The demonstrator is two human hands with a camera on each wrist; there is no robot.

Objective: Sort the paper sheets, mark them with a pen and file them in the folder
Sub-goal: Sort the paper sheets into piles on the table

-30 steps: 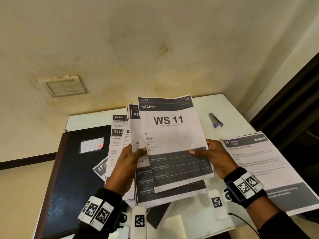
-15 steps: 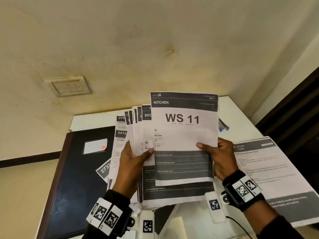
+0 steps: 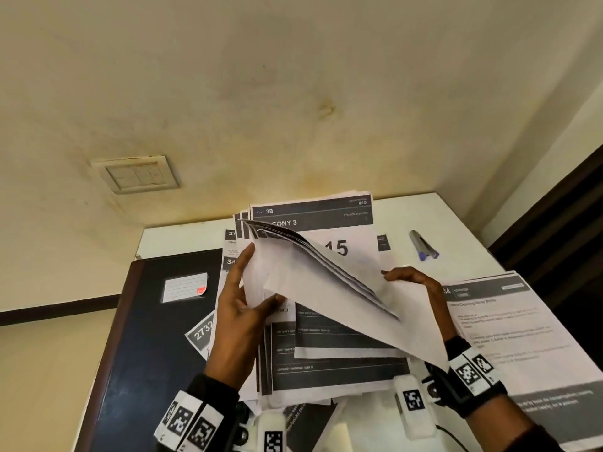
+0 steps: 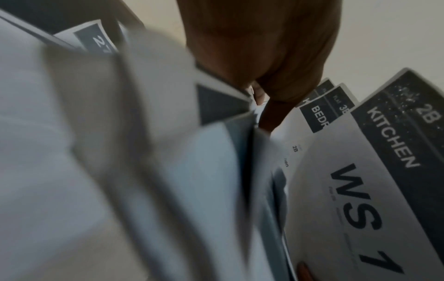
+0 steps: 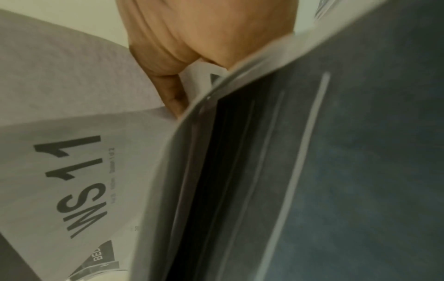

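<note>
Over the white table (image 3: 182,236) both hands hold a stack of printed paper sheets. A bundle of these sheets (image 3: 326,288) is tipped over, white backs up, slanting from upper left to lower right. My left hand (image 3: 243,288) pinches its left edge, thumb under and fingers straight up. My right hand (image 3: 408,278) grips the right edge, its fingers hidden behind the paper. Behind the bundle stands a sheet (image 3: 339,223) marked 3B, #15. The wrist views show the "WS 11" kitchen sheet (image 4: 360,190) (image 5: 72,180) close up. A dark blue folder (image 3: 146,321) lies shut at the left. The pen (image 3: 424,246) lies at the back right.
A loose printed sheet (image 3: 522,324) lies on the table at the right, under my right wrist. More sheets, one marked 2732 (image 3: 200,332), lie beneath the held stack and overlap the folder. A stained wall with a switch plate (image 3: 137,174) stands behind the table.
The front "WS 11" sheet and those with it have tipped over toward the right, backs now showing. The 3B #15 sheet behind is uncovered. Both hands stayed on the stack.
</note>
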